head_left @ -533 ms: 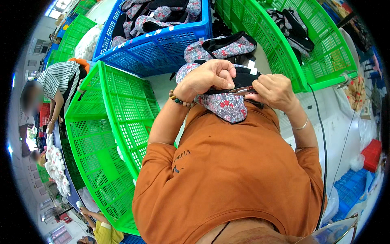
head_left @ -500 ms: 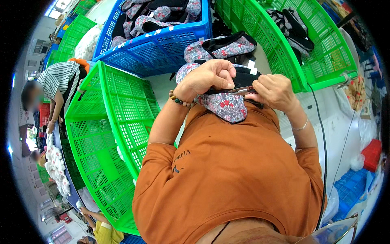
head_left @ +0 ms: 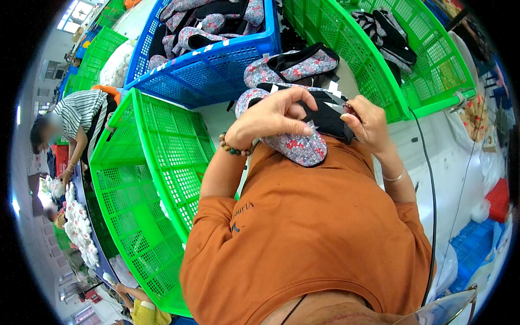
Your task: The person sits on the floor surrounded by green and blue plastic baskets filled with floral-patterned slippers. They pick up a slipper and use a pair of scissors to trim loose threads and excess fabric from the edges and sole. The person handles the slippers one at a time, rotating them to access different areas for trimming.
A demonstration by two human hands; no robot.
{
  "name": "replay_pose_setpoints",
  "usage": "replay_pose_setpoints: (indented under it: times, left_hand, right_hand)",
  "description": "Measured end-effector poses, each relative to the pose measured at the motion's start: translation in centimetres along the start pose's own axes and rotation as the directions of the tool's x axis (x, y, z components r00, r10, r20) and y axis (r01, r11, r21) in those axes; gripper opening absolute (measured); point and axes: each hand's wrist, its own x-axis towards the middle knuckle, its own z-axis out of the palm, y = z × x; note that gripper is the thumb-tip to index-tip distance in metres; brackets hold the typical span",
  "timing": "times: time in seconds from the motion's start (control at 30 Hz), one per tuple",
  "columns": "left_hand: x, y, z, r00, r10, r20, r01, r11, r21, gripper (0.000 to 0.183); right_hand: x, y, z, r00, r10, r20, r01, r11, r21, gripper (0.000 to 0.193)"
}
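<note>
As I stand looking over the work, the broadest thing before me is the person's rust-orange short-sleeved shirt (head_left: 309, 227). At its left rises a bright green perforated plastic crate (head_left: 130, 200), tipped on a slant; beyond the hands sits a blue perforated plastic crate (head_left: 216, 67) heaped with patterned footwear, and to its right a second green slatted plastic crate (head_left: 346, 54) holds more of the same. On the far left a co-worker in a black-and-white striped top (head_left: 81, 111) bends over white fluffy pieces (head_left: 80, 230). Just past the hands lies a floral fabric shoe with black edging (head_left: 303, 66). Nearer, a grey-and-red floral fabric slipper (head_left: 298, 149) lies right in front of the shirt, its rounded end toward the wearer, below the left hand (head_left: 276, 114). Black cloth (head_left: 329, 120) spreads between the two hands (whether it belongs to that slipper or to another beneath, I cannot tell). The left hand has thumb and forefinger spread well apart, the thumb over the floral cloth; its other fingers are partly hidden. The right hand (head_left: 369, 123) is curled round slim snips with silver-grey blades (head_left: 337, 103), which point toward the left hand above the black cloth. Smaller still are a dark beaded bracelet (head_left: 234, 145) on the left wrist, a thin pale bangle (head_left: 394, 178) on the right, and a white tag (head_left: 333, 86) by the blades.
</note>
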Motion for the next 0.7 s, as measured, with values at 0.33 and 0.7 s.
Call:
replay_pose_setpoints:
  times: [0.33, 0.7]
  left_hand:
    - [-2.6, 0.9, 1.0, 0.968, 0.183, -0.172, -0.146, 0.967, 0.210, 0.064]
    - [-4.8, -0.3, 0.0, 0.644, 0.646, -0.409, -0.578, 0.762, 0.294, 0.053]
  right_hand:
    - [2.5, -2.8, 3.9, 0.997, 0.038, 0.071, -0.061, 0.929, 0.365, 0.015]
    - [2.7, -0.9, 4.1, 0.831, 0.317, 0.458, -0.544, 0.291, 0.787, 0.036]
